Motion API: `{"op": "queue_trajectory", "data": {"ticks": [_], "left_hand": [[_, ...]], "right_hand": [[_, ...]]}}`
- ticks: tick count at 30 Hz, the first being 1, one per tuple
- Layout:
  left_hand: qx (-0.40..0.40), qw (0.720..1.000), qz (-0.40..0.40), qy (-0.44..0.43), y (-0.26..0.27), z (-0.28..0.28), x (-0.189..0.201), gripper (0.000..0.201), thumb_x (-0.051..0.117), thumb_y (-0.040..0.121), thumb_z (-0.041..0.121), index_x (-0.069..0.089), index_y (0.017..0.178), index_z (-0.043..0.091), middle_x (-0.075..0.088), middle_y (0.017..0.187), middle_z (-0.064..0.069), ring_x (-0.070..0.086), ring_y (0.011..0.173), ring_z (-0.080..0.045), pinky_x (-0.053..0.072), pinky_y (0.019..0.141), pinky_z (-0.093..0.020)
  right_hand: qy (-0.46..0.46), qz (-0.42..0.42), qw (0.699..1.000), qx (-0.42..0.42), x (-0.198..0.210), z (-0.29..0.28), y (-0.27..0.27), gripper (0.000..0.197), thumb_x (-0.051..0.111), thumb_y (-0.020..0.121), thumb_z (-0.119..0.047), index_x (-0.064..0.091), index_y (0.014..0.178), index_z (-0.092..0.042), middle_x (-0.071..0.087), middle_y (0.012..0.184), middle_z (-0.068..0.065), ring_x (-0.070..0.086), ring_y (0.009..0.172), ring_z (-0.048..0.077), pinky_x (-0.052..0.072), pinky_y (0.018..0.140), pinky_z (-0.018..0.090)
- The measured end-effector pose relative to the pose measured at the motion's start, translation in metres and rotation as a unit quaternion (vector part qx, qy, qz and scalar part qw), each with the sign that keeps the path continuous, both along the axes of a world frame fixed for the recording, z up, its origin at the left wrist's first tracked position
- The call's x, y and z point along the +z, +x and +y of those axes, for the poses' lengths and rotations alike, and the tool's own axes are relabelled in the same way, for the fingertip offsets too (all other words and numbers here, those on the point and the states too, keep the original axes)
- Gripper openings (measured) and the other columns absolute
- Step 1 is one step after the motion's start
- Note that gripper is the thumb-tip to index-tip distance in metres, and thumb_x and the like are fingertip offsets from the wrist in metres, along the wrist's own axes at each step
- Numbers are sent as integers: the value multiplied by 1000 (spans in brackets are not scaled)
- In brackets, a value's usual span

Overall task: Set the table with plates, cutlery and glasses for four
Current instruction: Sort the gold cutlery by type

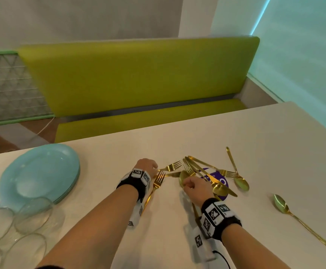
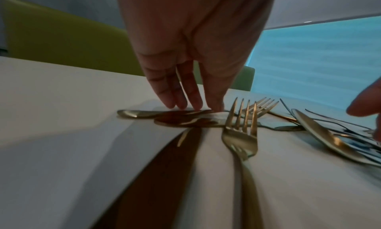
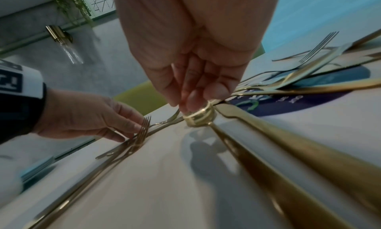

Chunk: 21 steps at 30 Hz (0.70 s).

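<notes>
We look down at a pale surface (image 1: 255,133) beside a green bench (image 1: 139,74). A loose heap of gold cutlery (image 1: 203,171) lies in the middle, partly over a purple round sticker (image 1: 223,182). Forks, knives and spoons cross one another, and two more spoons (image 1: 280,204) lie apart to the right. A stack of pale blue plates (image 1: 39,175) sits at the far left, with clear glasses (image 1: 32,214) just beside it, nearer to us.

Our left hand (image 1: 145,167) reaches into the left edge of the heap. Its fingers (image 2: 183,95) are almost straight, tips pressing on flat handles lying on the cloth; a fork (image 2: 241,134) lies just beside them. It grips nothing that we can see. Our right hand (image 1: 195,186) has its fingertips (image 3: 193,100) pinched on the bowl of a gold spoon (image 3: 199,116), whose handle runs back under the wrist.

We judge the cutlery stiff, smooth and slippery, and thin enough to be hard to lift off flat cloth. Each piece is best taken at the middle of its handle, slid free of the heap first. The plates and glasses look fragile; nothing is laid out at places yet.
</notes>
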State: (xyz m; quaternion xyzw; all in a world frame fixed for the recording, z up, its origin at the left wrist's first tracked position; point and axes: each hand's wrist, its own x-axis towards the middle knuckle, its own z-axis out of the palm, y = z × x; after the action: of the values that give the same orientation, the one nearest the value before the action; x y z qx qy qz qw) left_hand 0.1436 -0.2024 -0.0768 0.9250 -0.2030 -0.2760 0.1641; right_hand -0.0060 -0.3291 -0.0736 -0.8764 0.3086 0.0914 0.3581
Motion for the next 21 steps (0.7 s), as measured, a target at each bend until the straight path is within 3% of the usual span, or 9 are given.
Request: {"op": "queue_trajectory", "data": {"ticks": [3, 5, 8, 11, 16, 21], "left_hand": [[-22, 1000, -1, 14, 1, -5, -4, 26, 56, 92, 20, 66, 116, 19, 63, 122, -4, 58, 112, -20, 48, 96, -28], [-21, 1000, -7, 16, 3, -7, -6, 24, 56, 92, 19, 67, 112, 19, 64, 119, -3, 59, 110, -20, 49, 95, -28], [-10, 1000, -12, 12, 5, -5, -5, 26, 51, 93, 13, 66, 114, 14, 62, 121, -6, 58, 113, -22, 48, 96, -29], [37, 999, -16, -28, 9, 1, 0, 27, 47, 94, 9, 63, 116, 8, 60, 124, -11, 56, 115, -26, 45, 95, -29], [130, 986, -36, -94, 18, 16, 13, 24, 48, 95, 9, 56, 118, 5, 56, 125, -15, 54, 114, -28, 42, 89, -28], [227, 958, 12, -173, 13, 30, 22, 24, 44, 97, 11, 50, 119, 4, 61, 121, -16, 60, 107, -30, 47, 85, -31]], "right_hand": [[8, 1, 1000, 4, -2, 4, 5, 24, 52, 93, -15, 63, 115, -15, 65, 113, 0, 58, 102, 11, 40, 88, 15], [16, -1, 1000, -1, -5, 9, 6, 25, 51, 94, -14, 63, 115, -16, 64, 114, 0, 56, 100, 9, 41, 90, 17], [29, 15, 999, -3, -11, 19, 8, 23, 52, 93, -16, 63, 114, -17, 60, 100, -4, 53, 92, 7, 45, 93, 19], [37, 49, 998, 15, -16, 33, 11, 22, 58, 89, -26, 63, 111, -21, 57, 94, -8, 56, 92, 9, 48, 93, 23], [35, 93, 995, 27, -17, 64, 22, 23, 59, 86, -43, 59, 91, -21, 57, 88, -5, 53, 83, 12, 44, 75, 21], [28, 129, 991, -13, -18, 85, 38, 31, 60, 83, -50, 51, 75, -22, 58, 85, -2, 55, 79, 15, 50, 77, 28]]}}
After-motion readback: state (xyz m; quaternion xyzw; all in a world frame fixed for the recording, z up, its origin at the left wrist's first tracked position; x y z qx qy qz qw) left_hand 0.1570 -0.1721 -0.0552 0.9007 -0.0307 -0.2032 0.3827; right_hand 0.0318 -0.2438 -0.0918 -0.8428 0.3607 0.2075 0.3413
